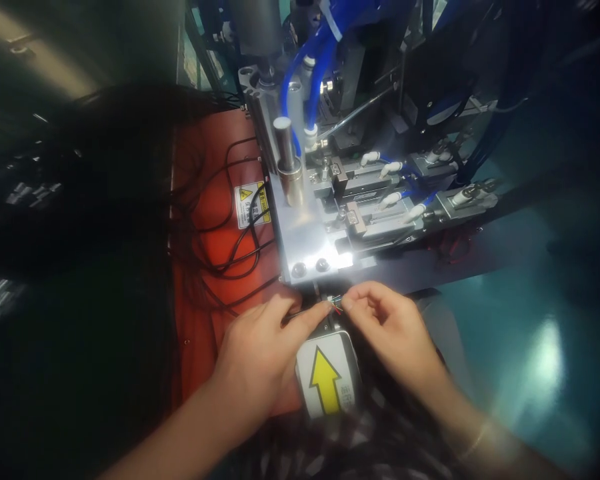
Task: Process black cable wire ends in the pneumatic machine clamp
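My left hand (263, 340) is closed at the front edge of the machine, its thumb reaching to the bared end of a cable with thin coloured wires (337, 308). The cable itself is mostly hidden by my fingers. From the other side, my right hand (387, 323) pinches at the same wires between thumb and forefinger. Red, yellow and dark strands show in the small gap between the hands. Right above the fingertips is the bright metal block (305, 240) of the machine. Just below them sits a white cover (305, 360) with a yellow arrow (326, 380).
Black cables (233, 263) loop over a red-orange panel (205, 353) at the left, beside a warning label (253, 205). A metal post (289, 163) rises from the block. Blue air hoses (315, 87) and pneumatic cylinders (387, 223) extend behind and to the right.
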Demonstrator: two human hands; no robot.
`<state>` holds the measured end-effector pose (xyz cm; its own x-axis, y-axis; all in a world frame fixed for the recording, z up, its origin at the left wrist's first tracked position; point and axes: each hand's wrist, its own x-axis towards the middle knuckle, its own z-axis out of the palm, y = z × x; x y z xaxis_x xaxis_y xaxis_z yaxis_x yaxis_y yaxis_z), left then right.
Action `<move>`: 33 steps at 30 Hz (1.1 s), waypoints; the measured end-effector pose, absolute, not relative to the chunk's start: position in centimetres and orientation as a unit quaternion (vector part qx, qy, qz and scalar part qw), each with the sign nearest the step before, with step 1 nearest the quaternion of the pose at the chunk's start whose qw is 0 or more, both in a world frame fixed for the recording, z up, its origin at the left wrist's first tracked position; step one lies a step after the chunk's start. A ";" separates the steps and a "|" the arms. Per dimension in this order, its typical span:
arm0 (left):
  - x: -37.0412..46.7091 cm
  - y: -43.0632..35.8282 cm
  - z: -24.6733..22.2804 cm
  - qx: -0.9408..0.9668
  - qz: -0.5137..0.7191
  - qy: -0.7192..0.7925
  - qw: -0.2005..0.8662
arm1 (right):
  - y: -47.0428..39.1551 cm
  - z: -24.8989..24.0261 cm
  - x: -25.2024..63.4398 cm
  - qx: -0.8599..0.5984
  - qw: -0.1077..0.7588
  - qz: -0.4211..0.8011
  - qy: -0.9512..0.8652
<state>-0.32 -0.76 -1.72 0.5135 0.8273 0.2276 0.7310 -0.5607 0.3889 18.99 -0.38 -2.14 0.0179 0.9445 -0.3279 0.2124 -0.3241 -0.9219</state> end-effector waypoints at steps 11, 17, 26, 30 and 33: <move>0.0 -0.6 -1.5 0.856 0.196 0.465 0.111 | -1.1 -2.0 18.3 -0.611 0.381 0.485 -0.497; 0.0 -0.6 -1.6 0.857 0.199 0.462 0.112 | -0.9 -2.3 18.5 -0.590 0.389 0.415 -0.574; 0.0 -0.7 -1.7 0.855 0.202 0.466 0.104 | -0.7 -2.2 18.7 -0.584 0.386 0.464 -0.544; -0.1 -0.6 -1.8 0.856 0.202 0.463 0.106 | -0.6 -2.2 18.7 -0.580 0.384 0.467 -0.546; -0.1 -0.6 -1.7 0.857 0.203 0.461 0.114 | -0.6 -2.4 18.8 -0.581 0.379 0.465 -0.551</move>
<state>-0.10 -0.59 -1.74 0.4933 0.8352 0.2431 0.7428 -0.5499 0.3819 18.75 -0.56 -2.42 -0.0391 0.9917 -0.1228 0.2874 -0.1065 -0.9519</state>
